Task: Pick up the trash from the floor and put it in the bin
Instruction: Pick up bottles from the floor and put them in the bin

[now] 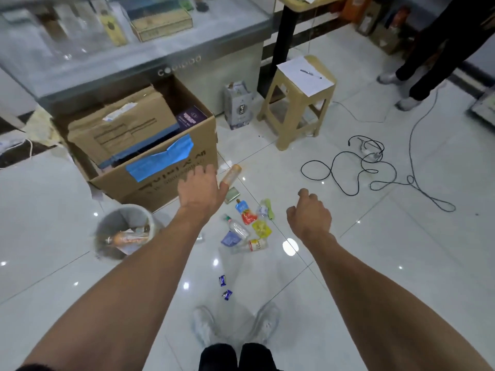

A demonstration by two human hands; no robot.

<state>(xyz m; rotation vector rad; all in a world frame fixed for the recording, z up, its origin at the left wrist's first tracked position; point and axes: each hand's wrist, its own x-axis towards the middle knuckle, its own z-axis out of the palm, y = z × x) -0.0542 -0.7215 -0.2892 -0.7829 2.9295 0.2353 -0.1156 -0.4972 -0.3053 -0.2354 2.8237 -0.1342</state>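
**Both hands empty, pile waiting at your 12**

You're standing over the trash pile (246,226), which sits on the floor (348,263) at 12 o'clock from your shoes. It's mostly bright pouches plus a clear bottle (238,228). Two candy wrappers (222,280) lie closer to you on the same line.

The bin (107,226) is at your 10 o'clock, tucked right beside the cardboard box (160,188), and there's already a bottle in it. My guess is it's parked there on purpose, since it's just a short swing left from the pile.

Your left hand (202,188) is stretched out flat in front of the box, its fingers (198,174) spread wide and gripping nothing. A tan bottle (231,174) shows just past the thumb, at 1 o'clock from that hand. It looks like it's lying on the floor rather than held, but I can't tell if the thumb touches it.

Your right hand (308,212) hangs over bare tile at 3 o'clock from the pile. Its back is to the camera, the fingers are loosely curled under, and I can't see anything in them.

Looks to me like you're between grabs, with most of the job ahead. The cable (361,167) at 2 o'clock is well apart from the pile.
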